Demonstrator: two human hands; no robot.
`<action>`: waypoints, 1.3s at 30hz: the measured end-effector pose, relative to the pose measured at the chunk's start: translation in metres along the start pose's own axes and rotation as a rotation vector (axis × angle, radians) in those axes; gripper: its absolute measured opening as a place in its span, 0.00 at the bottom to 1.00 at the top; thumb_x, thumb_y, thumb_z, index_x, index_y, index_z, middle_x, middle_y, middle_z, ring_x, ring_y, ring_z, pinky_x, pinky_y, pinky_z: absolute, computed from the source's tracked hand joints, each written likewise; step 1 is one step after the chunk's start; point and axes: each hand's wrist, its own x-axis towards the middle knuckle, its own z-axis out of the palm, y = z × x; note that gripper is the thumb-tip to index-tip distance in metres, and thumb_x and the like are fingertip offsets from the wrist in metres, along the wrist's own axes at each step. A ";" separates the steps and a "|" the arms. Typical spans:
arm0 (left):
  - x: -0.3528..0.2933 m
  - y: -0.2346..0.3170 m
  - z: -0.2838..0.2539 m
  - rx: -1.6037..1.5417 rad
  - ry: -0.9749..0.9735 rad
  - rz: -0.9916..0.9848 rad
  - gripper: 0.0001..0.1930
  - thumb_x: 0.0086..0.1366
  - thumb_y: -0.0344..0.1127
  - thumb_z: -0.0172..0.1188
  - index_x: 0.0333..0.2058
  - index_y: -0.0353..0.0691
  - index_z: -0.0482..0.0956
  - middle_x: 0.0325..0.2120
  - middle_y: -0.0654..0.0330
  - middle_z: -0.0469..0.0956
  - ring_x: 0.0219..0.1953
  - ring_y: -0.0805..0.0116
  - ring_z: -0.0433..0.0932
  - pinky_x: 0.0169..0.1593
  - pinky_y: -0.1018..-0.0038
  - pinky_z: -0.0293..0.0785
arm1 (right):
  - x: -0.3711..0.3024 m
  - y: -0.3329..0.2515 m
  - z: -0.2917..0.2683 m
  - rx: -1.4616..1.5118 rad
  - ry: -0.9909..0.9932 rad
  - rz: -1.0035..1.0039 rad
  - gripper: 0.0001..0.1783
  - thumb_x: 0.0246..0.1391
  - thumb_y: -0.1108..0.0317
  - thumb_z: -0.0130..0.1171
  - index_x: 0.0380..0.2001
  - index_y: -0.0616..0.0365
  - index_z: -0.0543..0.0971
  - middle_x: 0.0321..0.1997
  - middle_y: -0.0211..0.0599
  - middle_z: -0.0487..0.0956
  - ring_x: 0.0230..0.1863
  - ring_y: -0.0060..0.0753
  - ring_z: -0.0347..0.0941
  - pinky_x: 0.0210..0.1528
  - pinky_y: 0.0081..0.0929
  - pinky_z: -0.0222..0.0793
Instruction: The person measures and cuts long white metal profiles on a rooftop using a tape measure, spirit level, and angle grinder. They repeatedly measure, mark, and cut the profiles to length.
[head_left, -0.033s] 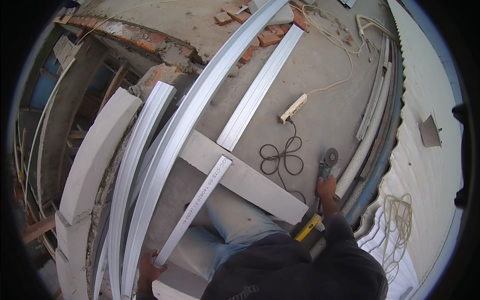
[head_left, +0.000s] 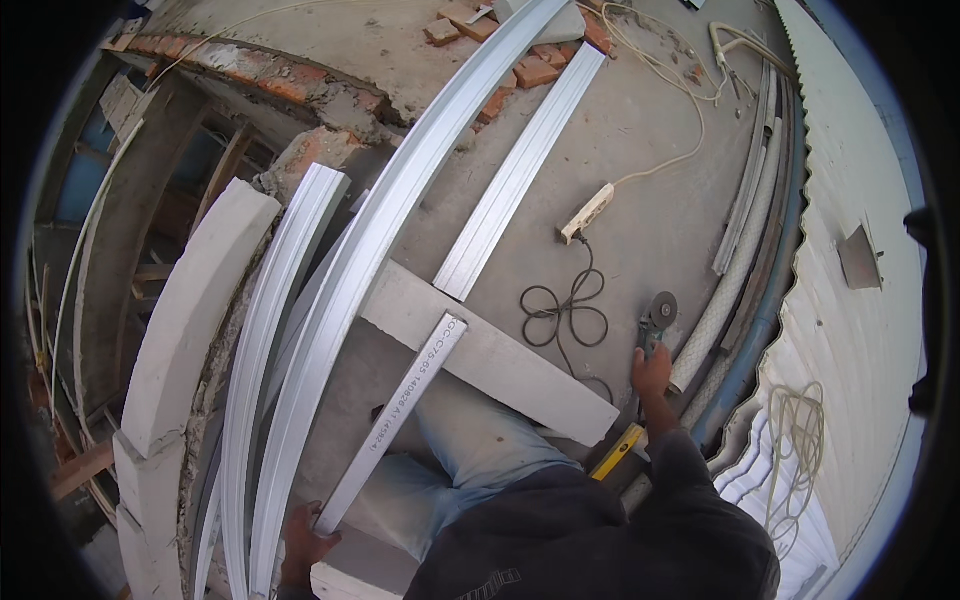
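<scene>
My right hand is wrapped round the body of an angle grinder, held out to the right with its grey disc facing up. At the lower left, my left hand grips the near end of a short galvanized metal stud with printing along it. The stud's far end lies over a pale aerated-concrete block; its near end is by another block. Past the block, a separate length of ribbed metal profile extends away. How the left fingers wrap beneath the stud is partly hidden.
Long metal profiles lie left, beside a block wall with an opening beyond. A power strip and looped black cord lie ahead. Pipes, a yellow level and corrugated sheeting flank the right; broken bricks lie far off.
The whole view has shifted very slightly. Both hands keep their holds, and the stud and grinder stay almost in place.
</scene>
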 end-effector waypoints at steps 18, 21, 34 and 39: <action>0.026 0.013 -0.004 -0.133 -0.246 0.094 0.38 0.46 0.34 0.77 0.59 0.38 0.76 0.50 0.45 0.83 0.54 0.45 0.83 0.58 0.56 0.79 | -0.144 -0.199 -0.002 0.045 -0.017 -0.552 0.43 0.58 0.44 0.65 0.65 0.66 0.69 0.62 0.53 0.73 0.64 0.56 0.66 0.68 0.55 0.57; 0.027 0.009 -0.006 -0.160 -0.266 0.104 0.38 0.46 0.37 0.80 0.58 0.39 0.76 0.50 0.45 0.83 0.54 0.46 0.84 0.57 0.56 0.79 | -0.146 -0.199 -0.001 0.067 0.018 -0.564 0.41 0.58 0.45 0.64 0.63 0.66 0.69 0.61 0.54 0.73 0.63 0.56 0.67 0.67 0.54 0.57; 0.015 0.003 0.014 0.022 -0.093 0.054 0.42 0.44 0.35 0.76 0.62 0.37 0.76 0.50 0.43 0.85 0.53 0.47 0.84 0.58 0.57 0.78 | -0.154 -0.189 0.000 0.055 0.004 -0.529 0.40 0.65 0.40 0.57 0.64 0.65 0.70 0.63 0.48 0.72 0.68 0.49 0.64 0.71 0.50 0.54; -0.065 0.083 -0.044 -0.001 0.268 0.249 0.40 0.45 0.38 0.74 0.60 0.36 0.76 0.46 0.40 0.84 0.50 0.43 0.83 0.56 0.59 0.76 | -0.165 -0.182 0.008 0.302 0.341 -0.667 0.38 0.63 0.47 0.63 0.66 0.62 0.69 0.69 0.51 0.69 0.71 0.54 0.63 0.74 0.53 0.52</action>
